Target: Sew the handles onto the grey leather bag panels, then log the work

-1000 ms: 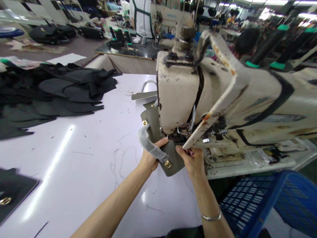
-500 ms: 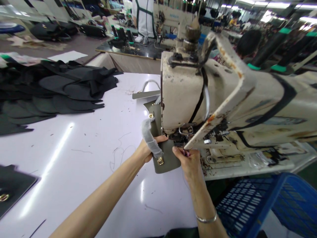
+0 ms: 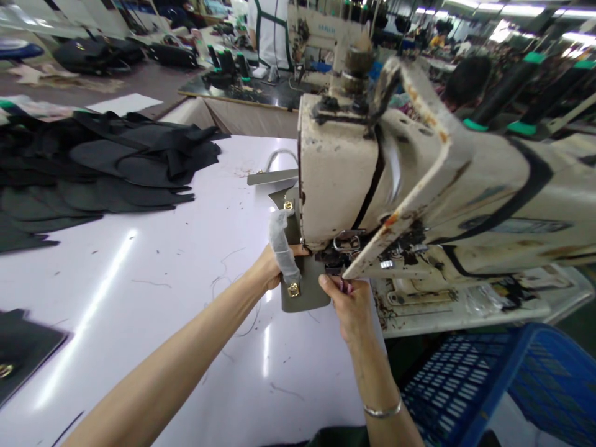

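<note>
A grey-green leather bag panel (image 3: 303, 295) rests on the white table (image 3: 139, 292), its upper part running in beneath the sewing machine (image 3: 339, 174). The left hand (image 3: 270, 268) closes around it beside a netting-wrapped strap (image 3: 282, 239) (padding against scuffs, perhaps), while the right hand (image 3: 351, 307) pinches its edge near the machine, steadying it.

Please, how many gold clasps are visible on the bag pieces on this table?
3: the lower clasp and upper clasp on the olive bag piece, and one clasp on the black panel at lower left. Others may be hidden.
</note>
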The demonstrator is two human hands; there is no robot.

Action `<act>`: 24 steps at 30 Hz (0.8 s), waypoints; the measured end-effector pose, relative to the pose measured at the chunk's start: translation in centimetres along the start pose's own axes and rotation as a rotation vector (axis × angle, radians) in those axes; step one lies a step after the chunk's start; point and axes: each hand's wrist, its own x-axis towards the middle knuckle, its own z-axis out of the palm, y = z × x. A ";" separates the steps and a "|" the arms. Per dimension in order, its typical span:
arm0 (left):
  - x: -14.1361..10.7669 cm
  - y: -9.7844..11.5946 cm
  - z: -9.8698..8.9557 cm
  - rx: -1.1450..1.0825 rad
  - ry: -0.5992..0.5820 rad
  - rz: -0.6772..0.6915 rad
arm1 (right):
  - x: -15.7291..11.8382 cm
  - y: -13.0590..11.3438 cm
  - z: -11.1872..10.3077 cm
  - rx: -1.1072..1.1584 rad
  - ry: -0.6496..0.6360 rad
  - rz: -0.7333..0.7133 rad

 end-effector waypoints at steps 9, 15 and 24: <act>0.4 0.1 -0.1 0.012 0.020 -0.007 | -0.8 0.6 0.2 0.047 0.036 -0.001; 1.5 0.2 -0.8 0.050 -0.029 0.044 | -0.1 0.8 0.9 0.066 0.090 -0.007; 2.7 1.3 -0.7 0.025 0.017 0.024 | -2.0 0.4 3.2 0.132 0.232 0.107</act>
